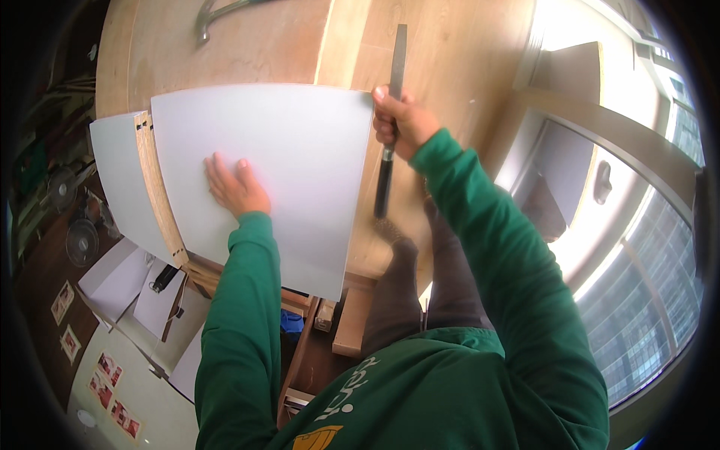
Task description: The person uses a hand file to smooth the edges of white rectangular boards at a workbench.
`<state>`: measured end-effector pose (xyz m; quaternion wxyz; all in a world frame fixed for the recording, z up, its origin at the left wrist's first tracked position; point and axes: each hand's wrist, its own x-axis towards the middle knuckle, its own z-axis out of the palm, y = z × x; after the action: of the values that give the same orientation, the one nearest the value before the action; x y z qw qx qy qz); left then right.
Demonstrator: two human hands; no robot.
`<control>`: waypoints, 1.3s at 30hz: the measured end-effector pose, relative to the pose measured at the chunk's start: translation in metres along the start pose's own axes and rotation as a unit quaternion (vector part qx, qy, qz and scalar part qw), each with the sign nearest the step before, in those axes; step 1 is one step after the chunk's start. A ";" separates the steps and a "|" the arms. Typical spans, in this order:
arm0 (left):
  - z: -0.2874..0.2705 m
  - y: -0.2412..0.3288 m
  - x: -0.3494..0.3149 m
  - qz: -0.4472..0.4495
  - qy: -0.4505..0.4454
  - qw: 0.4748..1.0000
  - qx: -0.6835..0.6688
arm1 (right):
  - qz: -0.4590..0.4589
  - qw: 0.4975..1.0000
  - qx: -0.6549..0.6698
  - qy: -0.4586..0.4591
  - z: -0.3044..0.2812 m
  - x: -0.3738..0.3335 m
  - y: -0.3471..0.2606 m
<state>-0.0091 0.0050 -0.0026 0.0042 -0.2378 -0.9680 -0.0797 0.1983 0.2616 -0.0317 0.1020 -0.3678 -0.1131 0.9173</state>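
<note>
A large white panel (pixel 292 157) lies flat on the wooden worktop (pixel 247 45), its right edge running down beside a long dark file (pixel 390 120). The left hand (pixel 235 186) rests palm down on the panel, fingers spread flat, gripping nothing. The right hand (pixel 400 124) is closed around the file about midway along it, just at the panel's upper right corner; the blade reaches up across the worktop and the dark handle hangs down past the wrist. Both arms wear green sleeves.

Along the panel's left edge a raw wood edge strip (pixel 159 187) shows, and beyond it a second white panel (pixel 120 172) sticks out to the left. At the top of the worktop lies a metal hammer head (pixel 214 16), well apart from the hands.

Lower left, on the floor, sit pale flat boards (pixel 120 277) and a light sheet carrying small rectangular red-and-white printed pictures (pixel 112 390). Small fans (pixel 81 241) stand at the far left. To the right is a bright window (pixel 645 247).
</note>
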 end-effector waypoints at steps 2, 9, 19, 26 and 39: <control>0.001 -0.001 0.000 0.000 0.001 1.000 -0.002 | -0.009 0.999 -0.040 -0.015 -0.005 -0.002 0.004; -0.003 0.007 -0.001 -0.003 0.004 1.000 -0.013 | -0.019 0.998 -0.051 0.014 -0.001 -0.001 -0.008; -0.004 0.003 -0.003 -0.009 0.004 1.000 -0.012 | -0.144 0.929 -0.331 0.080 -0.005 -0.046 -0.019; -0.006 0.004 -0.003 -0.009 0.007 1.000 -0.022 | -0.163 0.855 -0.481 0.106 -0.041 -0.076 0.024; 0.000 -0.001 -0.006 0.002 0.026 1.000 -0.011 | -0.162 0.799 -0.554 0.170 -0.054 -0.090 0.052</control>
<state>-0.0046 0.0015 -0.0026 0.0268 -0.2371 -0.9663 -0.0967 0.2944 0.1949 -0.0254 0.0460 -0.4877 -0.6408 0.5911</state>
